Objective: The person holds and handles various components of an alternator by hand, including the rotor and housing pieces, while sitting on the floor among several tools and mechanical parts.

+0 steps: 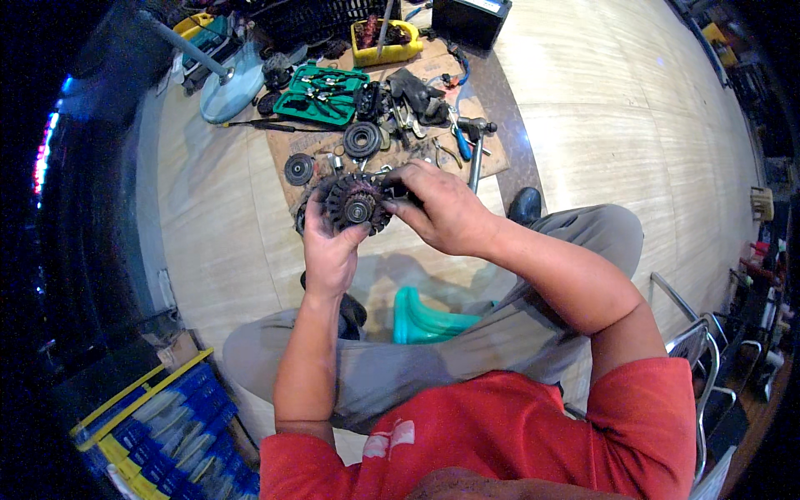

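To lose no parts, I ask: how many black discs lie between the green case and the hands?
2: the bigger disc just beyond the held part, and the smaller disc ahead and left of the left hand. Others may be hidden.

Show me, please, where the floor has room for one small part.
The widest bare floor is on the right, beyond the brown strip bordering the cardboard. A narrower patch lies left of the cardboard, below the round pale disc. Crowded: the cardboard, with green tool case, hammer and black wheel; its near edge, beneath the left hand and toothed part.
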The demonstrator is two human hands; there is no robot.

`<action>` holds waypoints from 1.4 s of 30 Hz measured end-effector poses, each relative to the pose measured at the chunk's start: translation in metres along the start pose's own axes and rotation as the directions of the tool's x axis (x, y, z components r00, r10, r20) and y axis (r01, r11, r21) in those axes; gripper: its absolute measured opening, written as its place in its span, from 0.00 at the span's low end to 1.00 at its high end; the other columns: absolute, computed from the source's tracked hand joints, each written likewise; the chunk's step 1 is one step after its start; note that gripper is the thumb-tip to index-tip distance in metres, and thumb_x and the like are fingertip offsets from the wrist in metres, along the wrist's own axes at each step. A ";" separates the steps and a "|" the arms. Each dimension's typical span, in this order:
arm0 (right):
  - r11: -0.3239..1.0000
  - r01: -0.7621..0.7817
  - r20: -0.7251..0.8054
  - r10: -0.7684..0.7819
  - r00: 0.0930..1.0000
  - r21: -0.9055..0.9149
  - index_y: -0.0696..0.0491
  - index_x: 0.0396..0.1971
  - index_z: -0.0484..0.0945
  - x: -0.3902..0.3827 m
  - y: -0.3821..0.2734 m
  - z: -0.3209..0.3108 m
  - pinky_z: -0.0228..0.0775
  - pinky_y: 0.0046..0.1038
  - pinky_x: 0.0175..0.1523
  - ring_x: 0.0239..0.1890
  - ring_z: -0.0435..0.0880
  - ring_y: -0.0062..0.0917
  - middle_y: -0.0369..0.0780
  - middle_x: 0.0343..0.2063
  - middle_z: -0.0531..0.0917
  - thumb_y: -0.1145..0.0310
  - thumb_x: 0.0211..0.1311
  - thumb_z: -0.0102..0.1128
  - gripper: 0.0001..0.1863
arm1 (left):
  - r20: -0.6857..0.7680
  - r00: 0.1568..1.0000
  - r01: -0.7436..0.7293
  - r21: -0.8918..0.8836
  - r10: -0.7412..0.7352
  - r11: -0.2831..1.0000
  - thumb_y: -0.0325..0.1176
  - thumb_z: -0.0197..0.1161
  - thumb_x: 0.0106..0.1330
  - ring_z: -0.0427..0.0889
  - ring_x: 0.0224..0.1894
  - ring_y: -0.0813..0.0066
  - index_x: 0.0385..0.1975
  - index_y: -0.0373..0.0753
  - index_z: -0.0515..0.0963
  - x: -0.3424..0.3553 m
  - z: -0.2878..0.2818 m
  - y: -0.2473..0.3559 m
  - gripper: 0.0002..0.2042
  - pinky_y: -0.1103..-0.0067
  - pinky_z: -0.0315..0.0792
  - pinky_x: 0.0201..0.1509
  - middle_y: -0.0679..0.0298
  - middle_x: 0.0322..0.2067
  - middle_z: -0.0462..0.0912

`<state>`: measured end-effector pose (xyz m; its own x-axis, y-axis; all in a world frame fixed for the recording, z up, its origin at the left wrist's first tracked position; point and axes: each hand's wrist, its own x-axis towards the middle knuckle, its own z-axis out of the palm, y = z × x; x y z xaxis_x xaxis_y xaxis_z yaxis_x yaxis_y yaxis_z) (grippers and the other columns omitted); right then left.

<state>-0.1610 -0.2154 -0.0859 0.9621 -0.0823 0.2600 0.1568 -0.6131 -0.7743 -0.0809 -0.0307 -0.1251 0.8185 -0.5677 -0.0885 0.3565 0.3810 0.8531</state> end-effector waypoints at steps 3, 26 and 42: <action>0.999 0.006 0.005 -0.006 1.000 -0.047 0.57 0.43 0.72 -0.002 -0.001 -0.002 0.70 0.41 0.42 0.39 0.77 0.47 0.48 0.36 0.75 0.68 0.57 0.62 0.16 | 0.013 0.999 -0.047 0.044 0.047 0.998 0.19 0.71 0.48 0.74 0.55 0.68 0.61 0.36 0.61 0.002 0.001 0.001 0.38 0.72 0.70 0.60 0.59 0.53 0.74; 0.998 0.045 0.020 -0.044 0.999 -0.053 0.57 0.36 0.73 -0.003 0.002 0.005 0.71 0.44 0.40 0.36 0.77 0.48 0.49 0.31 0.76 0.67 0.59 0.58 0.10 | 0.012 1.000 -0.006 0.067 0.005 0.998 0.17 0.69 0.51 0.76 0.54 0.67 0.60 0.35 0.62 -0.004 0.005 0.001 0.35 0.71 0.71 0.60 0.59 0.52 0.74; 0.995 -0.094 -0.014 0.094 0.995 0.012 0.59 0.37 0.76 0.002 0.001 -0.004 0.70 0.40 0.45 0.40 0.78 0.46 0.49 0.33 0.79 0.70 0.59 0.59 0.09 | 0.113 0.992 0.085 -0.249 -0.059 0.965 0.25 0.53 0.65 0.72 0.61 0.58 0.64 0.35 0.59 -0.001 -0.007 0.003 0.26 0.62 0.66 0.65 0.54 0.60 0.70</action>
<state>-0.1599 -0.2191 -0.0835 0.9693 -0.1509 0.1941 0.0684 -0.5928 -0.8024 -0.0780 -0.0242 -0.1262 0.7400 -0.6678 -0.0798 0.5259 0.5006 0.6876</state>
